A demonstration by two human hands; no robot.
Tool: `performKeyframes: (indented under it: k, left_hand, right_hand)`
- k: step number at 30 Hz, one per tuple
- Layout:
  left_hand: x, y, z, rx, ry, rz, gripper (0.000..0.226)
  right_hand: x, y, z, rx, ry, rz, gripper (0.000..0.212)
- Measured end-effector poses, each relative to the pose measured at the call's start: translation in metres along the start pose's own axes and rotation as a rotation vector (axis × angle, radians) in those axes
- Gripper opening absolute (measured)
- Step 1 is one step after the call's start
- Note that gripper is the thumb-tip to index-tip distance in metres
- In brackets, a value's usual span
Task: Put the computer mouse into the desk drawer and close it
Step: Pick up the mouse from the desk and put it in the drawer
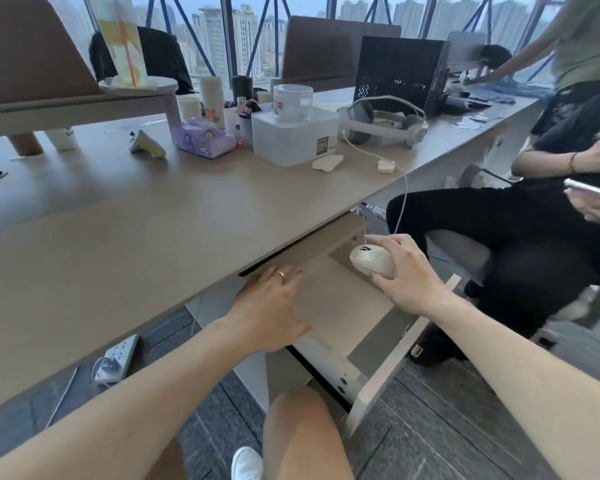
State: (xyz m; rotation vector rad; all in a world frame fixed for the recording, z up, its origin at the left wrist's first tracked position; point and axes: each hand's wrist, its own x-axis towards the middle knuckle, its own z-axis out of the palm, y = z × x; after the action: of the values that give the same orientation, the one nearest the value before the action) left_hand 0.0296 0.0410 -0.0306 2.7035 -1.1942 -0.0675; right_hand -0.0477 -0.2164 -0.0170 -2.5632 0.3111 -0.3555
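Observation:
A cream computer mouse [369,260] is held in my right hand [400,275], hovering over the far right part of the pulled-out desk drawer [343,306]. The drawer's tan bottom looks bare where it shows. My left hand [271,303] lies flat, palm down, on the drawer's left side just under the desk's front edge, fingers spread, a ring on one finger. The drawer's pale front panel [392,368] stands out toward my knee.
The desk [118,244] carries a white storage box [291,136], a headset [385,126], a tissue pack [201,138] and cups at the back. A seated person with a phone [584,187] is close on the right. A power strip [116,358] lies on the floor.

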Motion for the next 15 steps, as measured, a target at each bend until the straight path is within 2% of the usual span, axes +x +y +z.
performKeyframes:
  k: [2,5,15]
  left_hand:
    - [0.005,-0.010,0.010,-0.022,-0.046,-0.070,0.092]
    - [0.009,-0.015,0.019,-0.009,-0.028,-0.088,0.092]
    - [0.019,-0.007,0.040,0.132,0.197,-0.109,0.094]
  right_hand:
    - [0.001,0.002,0.007,-0.003,-0.021,0.011,0.066]
    - [0.003,0.007,0.018,-0.015,-0.064,0.025,0.066]
    - [0.017,0.015,0.066,-0.147,-0.246,0.025,0.069]
